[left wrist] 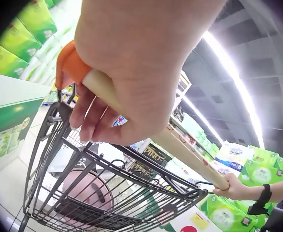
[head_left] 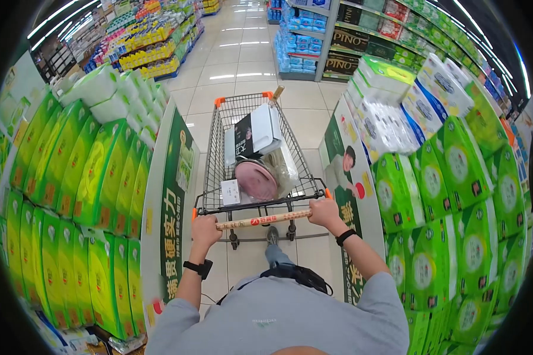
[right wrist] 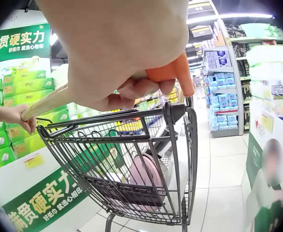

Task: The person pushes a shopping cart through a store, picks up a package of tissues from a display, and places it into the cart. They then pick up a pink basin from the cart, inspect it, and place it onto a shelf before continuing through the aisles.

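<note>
Both hands grip the pale, printed push handle (head_left: 263,221) of a wire shopping cart (head_left: 210,168). My left hand (head_left: 206,231) holds its left end, fingers curled under the bar beside an orange end cap (left wrist: 71,65) in the left wrist view. At the other end, my right hand (head_left: 326,213) wraps the bar next to the right orange cap (right wrist: 173,72). Inside the basket lie a pink round item (head_left: 257,180), a white box with a black band (head_left: 243,135), a small white box (head_left: 230,192) and something in clear plastic (head_left: 285,168).
Stacked green tissue packs (head_left: 71,160) line the left side, and more green packs (head_left: 456,171) line the right. Signboards (head_left: 177,195) front both stacks close to the cart. A tiled aisle (head_left: 228,74) runs ahead, with blue-pack shelves (head_left: 302,44) at its right and a yellow-bottle display (head_left: 145,59) at its left.
</note>
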A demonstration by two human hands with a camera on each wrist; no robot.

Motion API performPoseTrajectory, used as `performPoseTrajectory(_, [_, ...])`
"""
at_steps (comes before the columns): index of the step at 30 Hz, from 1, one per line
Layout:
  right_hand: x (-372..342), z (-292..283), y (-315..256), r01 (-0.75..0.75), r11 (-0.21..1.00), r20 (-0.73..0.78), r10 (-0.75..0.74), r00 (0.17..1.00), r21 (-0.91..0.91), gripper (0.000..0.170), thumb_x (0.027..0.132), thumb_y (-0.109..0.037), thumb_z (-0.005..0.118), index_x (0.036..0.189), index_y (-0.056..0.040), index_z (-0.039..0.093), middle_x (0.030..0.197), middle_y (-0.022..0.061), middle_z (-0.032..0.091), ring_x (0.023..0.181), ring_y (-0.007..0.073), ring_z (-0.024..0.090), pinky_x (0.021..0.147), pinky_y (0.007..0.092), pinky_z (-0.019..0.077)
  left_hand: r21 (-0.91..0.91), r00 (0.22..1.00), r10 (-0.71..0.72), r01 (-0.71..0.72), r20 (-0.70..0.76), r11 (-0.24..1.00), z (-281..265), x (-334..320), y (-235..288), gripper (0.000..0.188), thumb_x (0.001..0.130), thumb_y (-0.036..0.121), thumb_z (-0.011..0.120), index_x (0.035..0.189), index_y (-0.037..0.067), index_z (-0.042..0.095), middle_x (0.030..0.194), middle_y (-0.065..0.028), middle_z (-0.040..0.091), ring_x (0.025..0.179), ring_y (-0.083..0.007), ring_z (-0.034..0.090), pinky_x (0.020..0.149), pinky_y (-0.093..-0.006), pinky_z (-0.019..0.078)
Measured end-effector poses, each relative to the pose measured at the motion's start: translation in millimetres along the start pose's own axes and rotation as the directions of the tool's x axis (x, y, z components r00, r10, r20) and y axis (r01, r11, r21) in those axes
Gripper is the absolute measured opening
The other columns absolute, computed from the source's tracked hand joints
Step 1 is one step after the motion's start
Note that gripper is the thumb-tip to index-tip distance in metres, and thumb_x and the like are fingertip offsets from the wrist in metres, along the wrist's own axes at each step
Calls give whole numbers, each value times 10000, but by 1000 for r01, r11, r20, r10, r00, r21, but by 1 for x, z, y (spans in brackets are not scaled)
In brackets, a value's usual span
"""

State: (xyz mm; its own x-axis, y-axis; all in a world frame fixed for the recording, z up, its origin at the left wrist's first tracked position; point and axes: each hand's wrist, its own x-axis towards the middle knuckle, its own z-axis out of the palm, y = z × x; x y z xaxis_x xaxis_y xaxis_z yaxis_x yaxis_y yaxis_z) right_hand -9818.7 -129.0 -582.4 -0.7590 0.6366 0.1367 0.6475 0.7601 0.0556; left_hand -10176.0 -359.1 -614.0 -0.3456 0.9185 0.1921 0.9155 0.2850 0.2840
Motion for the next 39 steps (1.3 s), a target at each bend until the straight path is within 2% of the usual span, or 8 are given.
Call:
performPoseTrajectory(10, [213,12,86,16,1000,-17,-16,1000,5,149,643,-222,675,701,-88,648,618,115,653,591,292,668,574,398,527,-40,999,-38,38,-3,998,12,217,-29,76,669,137,676,708,73,693,734,-122,685,732,-310,667,697,-426,523])
performPoseTrajectory(18, [383,35,149,6,1000,-16,-6,1000,26,120,653,-205,680,685,-97,638,616,103,644,610,295,664,601,409,532,16,992,-95,94,78,995,25,398,-63,147,660,149,681,787,93,726,772,-113,700,774,-313,676,721,-420,538])
performPoseTrajectory(21, [445,39,168,12,1000,-28,-11,1000,10,123,655,-214,680,682,-103,634,607,84,641,599,282,663,570,410,525,-4,998,-55,55,15,998,33,464,-80,147,658,149,677,783,84,720,767,-109,698,777,-314,675,715,-419,537])
performPoseTrajectory(28, [597,54,204,-4,1000,7,4,1000,-10,120,652,-217,676,678,-106,639,595,85,638,571,280,658,550,410,524,13,998,-60,60,35,998,46,624,-132,145,657,168,683,766,79,716,741,-107,694,734,-299,679,687,-405,533])
performPoseTrajectory(30, [637,59,211,-9,1000,-38,9,999,1,113,663,-218,672,696,-112,652,581,87,637,563,286,655,558,417,525,-31,997,1,-4,-80,1000,51,664,-148,114,658,174,686,650,68,644,671,-124,662,680,-316,662,668,-423,522])
performPoseTrajectory(34, [726,71,229,-18,1000,-29,18,999,13,108,669,-221,675,689,-117,649,578,79,636,551,280,651,548,410,522,-20,999,-22,21,-34,1000,50,757,-178,106,661,171,679,648,72,644,672,-125,663,666,-317,656,657,-421,516])
performPoseTrajectory(36, [772,76,241,-21,1000,-17,21,1000,18,116,647,-210,680,671,-104,638,588,104,638,566,285,660,545,401,530,40,997,-41,38,61,998,49,803,-189,109,689,160,664,752,91,720,706,-108,683,719,-285,676,671,-400,531])
performPoseTrajectory(39, [840,81,261,-5,999,-44,6,999,39,117,646,-201,676,659,-101,618,562,105,623,550,282,654,537,395,526,30,998,-38,37,45,999,52,872,-207,112,685,161,668,756,93,722,711,-107,684,716,-289,670,669,-402,531])
